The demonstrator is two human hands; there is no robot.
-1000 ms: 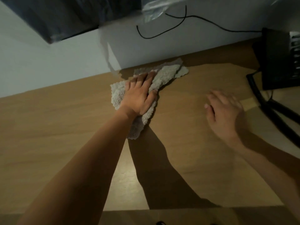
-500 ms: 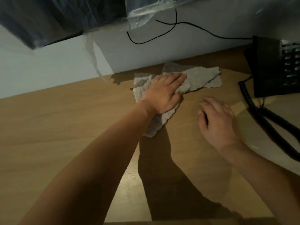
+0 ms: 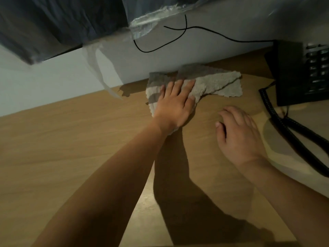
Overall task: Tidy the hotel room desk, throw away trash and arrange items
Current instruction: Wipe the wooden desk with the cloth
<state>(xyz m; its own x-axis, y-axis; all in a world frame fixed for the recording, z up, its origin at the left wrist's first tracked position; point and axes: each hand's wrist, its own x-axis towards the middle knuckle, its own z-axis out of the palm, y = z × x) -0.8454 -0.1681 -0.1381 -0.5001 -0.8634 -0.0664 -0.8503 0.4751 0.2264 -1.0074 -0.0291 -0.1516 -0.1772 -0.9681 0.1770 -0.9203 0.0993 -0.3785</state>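
Note:
A grey, nubbly cloth [image 3: 219, 82] lies crumpled on the wooden desk [image 3: 71, 148] near the back wall. My left hand [image 3: 175, 104] presses flat on the cloth's left half, fingers straight and pointing toward the wall. My right hand [image 3: 238, 132] rests palm-down on the bare desk to the right of it, fingers loosely bent, holding nothing.
A black desk telephone [image 3: 302, 72] stands at the right edge, its coiled cord [image 3: 292, 132] trailing toward me across the desk. A thin black cable [image 3: 178, 38] runs along the white wall. Clear plastic film [image 3: 151, 22] and dark fabric [image 3: 58, 24] hang above the desk's back.
My left hand has slid the cloth rightward along the back of the desk, toward the telephone. My right hand has stayed on the desk at about the same spot.

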